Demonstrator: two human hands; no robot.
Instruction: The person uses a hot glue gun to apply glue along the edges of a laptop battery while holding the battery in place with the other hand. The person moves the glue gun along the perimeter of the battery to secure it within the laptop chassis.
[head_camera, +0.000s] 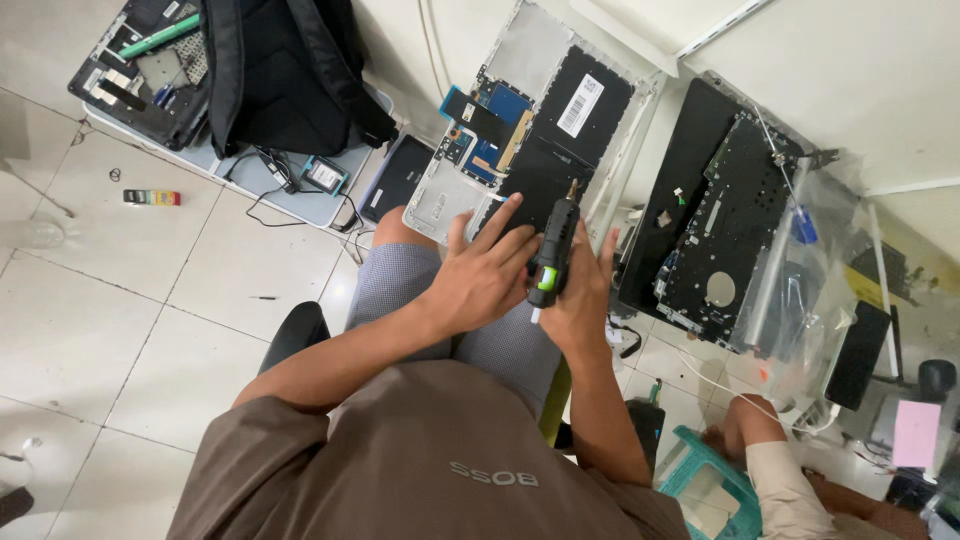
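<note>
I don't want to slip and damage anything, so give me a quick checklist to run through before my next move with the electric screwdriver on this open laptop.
1. Electric screwdriver firmly gripped in right hand: ok.
2. Left hand steadying the open laptop: ok, fingers spread flat on it.
3. Bit seated on a screw: cannot tell, tip too small.
4. Laptop on firm support: probably not ok, its near edge rests on the knee.
5. Second opened laptop apart from both hands: ok.

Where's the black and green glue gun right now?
In the head view, the black and green glue gun is at centre, gripped in the right hand, nozzle pointing at the opened silver laptop base, beside the left hand.
</note>
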